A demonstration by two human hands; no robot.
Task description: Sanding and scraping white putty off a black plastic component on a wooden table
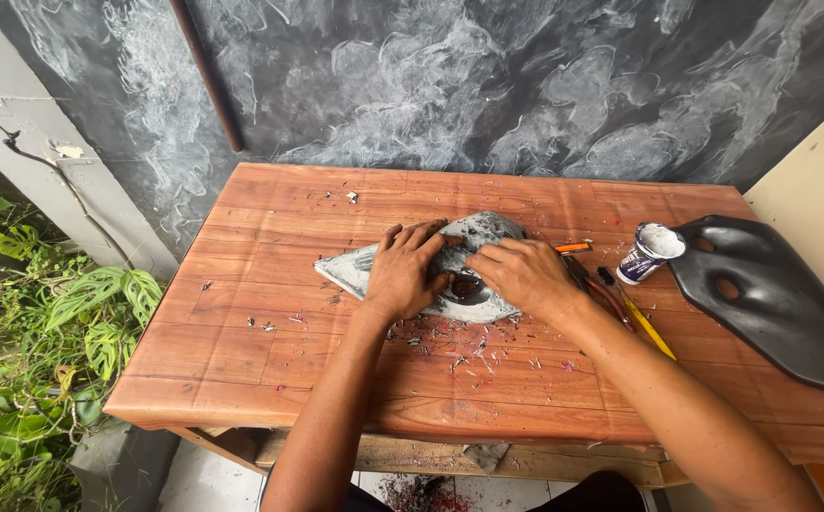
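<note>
Two bare forearms come up from the bottom edge of the frame and meet at the middle of a reddish wooden table (270,341). Both hands rest on a grey, dusty fairing panel (355,268), a flat pointed piece lying at the centre of the tabletop with its tip aimed toward the left of the frame. Left hand (408,270) lies palm down with fingers spread over the middle of the panel, pressing rather than gripping. Right hand (524,273) sits just beside it on the panel's right part, fingers curled down toward the surface; whether anything is pinched under those fingers I cannot tell.

Small chips and flakes (459,353) litter the wood below the panel, toward the near edge. Just right of the hands lie an orange-handled tool (573,247) and a yellow-handled brush (647,326). Further right stands a small open tin (651,251) with a whitish inside, and beside it, at the right edge of the frame, a glossy black panel (782,303) with two holes. Green leaves (42,322) fill the lower left of the frame.
</note>
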